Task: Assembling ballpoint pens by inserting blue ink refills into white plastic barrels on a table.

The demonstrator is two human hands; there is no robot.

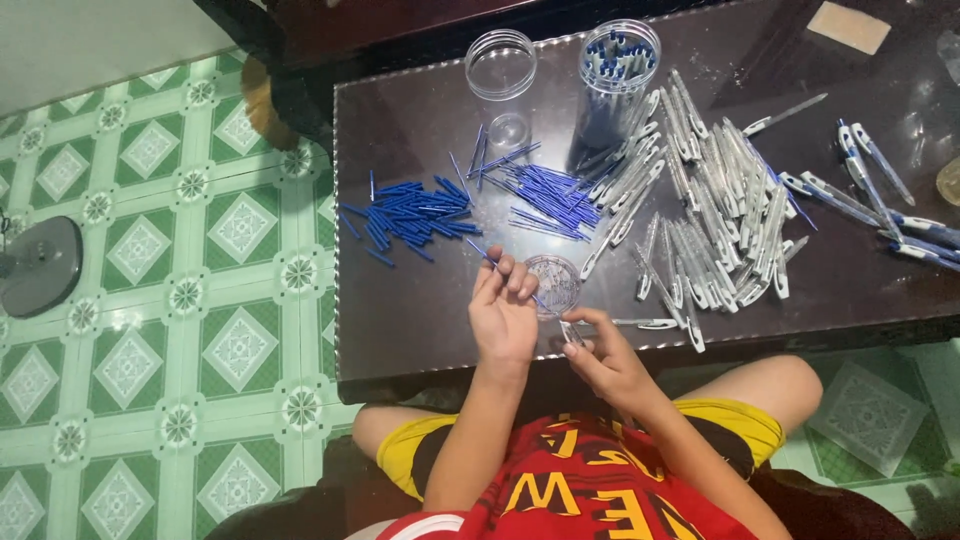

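My left hand is closed around a thin blue pen refill whose tip sticks out toward the upper left. My right hand pinches a clear pen barrel just to the right of the left hand. Both hands hover over the near edge of the dark glossy table. A small round clear lid with tiny parts lies just beyond the fingers.
Two heaps of blue refills lie mid-table. A large pile of clear pen barrels spreads to the right, with assembled pens farther right. Two clear jars stand at the back. Green patterned floor tiles lie left.
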